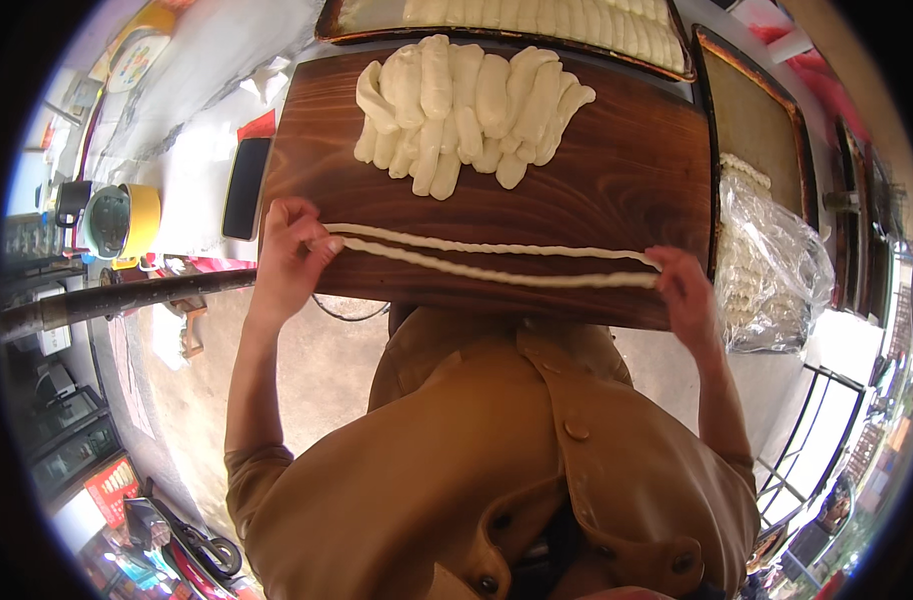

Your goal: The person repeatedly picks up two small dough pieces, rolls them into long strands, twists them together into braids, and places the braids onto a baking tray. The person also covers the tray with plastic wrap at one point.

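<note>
Two long, thin strands of twisted dough (494,262) stretch side by side between my hands, low over the front of a dark wooden board (636,142). My left hand (299,236) pinches their left ends between thumb and fingers near the board's left edge. At the right edge, my right hand (681,289) grips the other ends, its fingers partly blurred. Whether the strands join inside either hand is hidden. Farther back on the board lies a heap of thick, pale dough strips (464,105), piled in overlapping rows.
Beyond the board stands a baking tray (501,34) lined with dough strips. Another tray (756,82) at the right holds twisted dough partly under clear plastic (775,262). A smartphone (246,187) lies left of the board, and a dark pole (126,300) reaches toward it.
</note>
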The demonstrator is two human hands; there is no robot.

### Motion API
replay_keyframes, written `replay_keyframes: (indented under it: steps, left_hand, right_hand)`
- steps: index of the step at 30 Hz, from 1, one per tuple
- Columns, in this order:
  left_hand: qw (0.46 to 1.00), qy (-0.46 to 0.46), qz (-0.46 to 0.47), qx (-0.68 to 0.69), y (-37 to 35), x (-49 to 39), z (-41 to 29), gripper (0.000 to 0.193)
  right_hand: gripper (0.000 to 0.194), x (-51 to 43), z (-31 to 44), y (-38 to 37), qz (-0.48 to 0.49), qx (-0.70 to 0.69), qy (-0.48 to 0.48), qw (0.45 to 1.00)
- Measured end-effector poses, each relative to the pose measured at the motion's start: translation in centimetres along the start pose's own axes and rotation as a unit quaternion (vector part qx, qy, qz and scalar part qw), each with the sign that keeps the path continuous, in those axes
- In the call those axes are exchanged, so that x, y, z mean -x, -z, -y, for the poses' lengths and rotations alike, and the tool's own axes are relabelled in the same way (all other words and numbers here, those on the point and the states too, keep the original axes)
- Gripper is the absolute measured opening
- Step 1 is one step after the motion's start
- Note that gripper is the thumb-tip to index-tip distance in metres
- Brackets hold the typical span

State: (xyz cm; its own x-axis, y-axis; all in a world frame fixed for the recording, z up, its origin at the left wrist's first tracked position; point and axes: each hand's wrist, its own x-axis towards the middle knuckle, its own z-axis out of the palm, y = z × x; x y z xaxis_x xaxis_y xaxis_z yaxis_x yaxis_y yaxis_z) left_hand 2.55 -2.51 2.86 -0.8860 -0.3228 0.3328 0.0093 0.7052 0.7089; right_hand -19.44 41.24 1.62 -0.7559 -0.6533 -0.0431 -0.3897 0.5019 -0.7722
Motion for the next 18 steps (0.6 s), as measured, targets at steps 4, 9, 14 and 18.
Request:
replay_keyframes:
  steps: [4, 9, 14, 18]
  left_hand:
    - [0.84, 0.279, 0.012, 0.465, -0.4, -0.5, 1.5, 0.046]
    - [0.826, 0.418, -0.02, 0.379, 0.0, -1.0, 2.7, 0.03]
    - [0.828, 0.342, -0.072, 0.438, 0.8, 0.1, 3.8, 0.032]
    - [0.902, 0.336, -0.135, 0.234, 0.9, 0.3, 5.1, 0.025]
  right_hand:
    - [0.014, -1.0, 0.1, -0.4, -0.115, 0.15, 0.041, 0.981]
    - [0.018, 0.2, 0.3, -0.8, -0.055, 0.184, 0.221, 0.956]
    - [0.007, 0.1, 0.1, -1.0, -0.17, 0.133, 0.033, 0.976]
    - [0.015, 1.3, 0.0, -1.5, -0.165, 0.24, 0.178, 0.94]
